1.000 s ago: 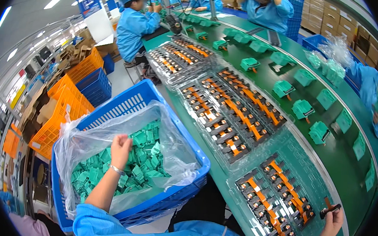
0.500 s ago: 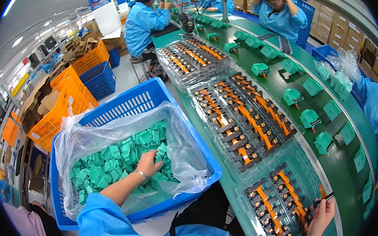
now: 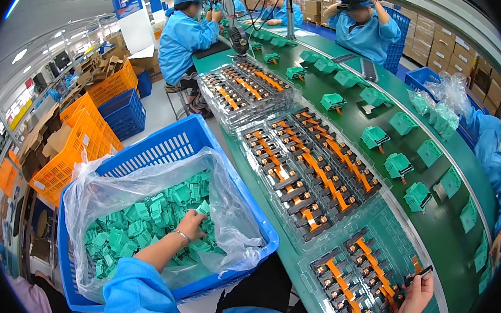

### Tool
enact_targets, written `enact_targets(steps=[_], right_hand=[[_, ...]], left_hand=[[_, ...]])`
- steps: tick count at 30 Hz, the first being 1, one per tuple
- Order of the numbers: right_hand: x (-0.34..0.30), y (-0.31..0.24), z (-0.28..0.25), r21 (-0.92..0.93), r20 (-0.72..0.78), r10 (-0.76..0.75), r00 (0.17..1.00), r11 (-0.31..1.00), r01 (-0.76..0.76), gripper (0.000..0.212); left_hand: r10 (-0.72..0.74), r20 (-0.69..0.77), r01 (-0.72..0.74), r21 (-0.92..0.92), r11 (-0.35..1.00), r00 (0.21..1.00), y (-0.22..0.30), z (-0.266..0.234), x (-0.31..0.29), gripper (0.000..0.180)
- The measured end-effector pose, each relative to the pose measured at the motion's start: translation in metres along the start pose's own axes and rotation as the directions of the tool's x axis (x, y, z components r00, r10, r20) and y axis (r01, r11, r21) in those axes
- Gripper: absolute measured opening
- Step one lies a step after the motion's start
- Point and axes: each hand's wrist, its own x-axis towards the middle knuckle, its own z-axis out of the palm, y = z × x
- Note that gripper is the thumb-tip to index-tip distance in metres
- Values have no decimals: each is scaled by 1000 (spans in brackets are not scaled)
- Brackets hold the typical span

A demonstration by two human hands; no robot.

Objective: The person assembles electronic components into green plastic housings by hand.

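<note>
In the blue crate point(image 3: 273, 232), green plastic housings point(image 3: 131, 215) lie in a loose heap inside a clear plastic liner point(image 3: 225, 181). My left hand point(image 3: 191, 225) is down among them, its fingers curled against a green housing point(image 3: 203, 207) at the heap's right side. The fingertips are partly hidden. At the right, my right hand point(image 3: 417, 296) pinches a small black part with an orange strip point(image 3: 417, 265), raised beside the nearest clear tray point(image 3: 303, 269). That tray holds rows of similar black parts with orange strips point(image 3: 343, 281).
Filled trays point(image 3: 311, 173) lie farther along the green table, with a stack of trays point(image 3: 244, 88) beyond. Green housings point(image 3: 398, 166) stand on the dark green belt point(image 3: 371, 195) to the right. Orange crates point(image 3: 78, 143) are at left. Co-workers point(image 3: 186, 39) sit around the line.
My left hand has gone from hovering with fingers apart to curling down into the housings. My right hand still holds the black part. The whole view has shifted slightly.
</note>
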Motion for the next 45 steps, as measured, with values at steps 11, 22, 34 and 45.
enact_targets(steps=[11, 22, 34, 45], right_hand=[[6, 9, -8, -2, 63, -15, 998, 1000, 15, 8], [-10, -24, 8, 152, 286, 96, 953, 978, -144, 14], [5, -35, 22, 240, 619, 191, 762, 878, -414, 11], [6, -21, 43, 243, 455, -35, 890, 966, -86, 17]], left_hand=[[-398, -117, 252, -606, 754, 910, -22, -106, -42, 48], [495, 173, 289, -942, -168, 851, 240, -141, -33, 41], [729, 599, 778, -610, 149, 330, 407, -50, -29, 44], [658, 396, 362, -911, 196, 640, 394, -36, -11, 36]])
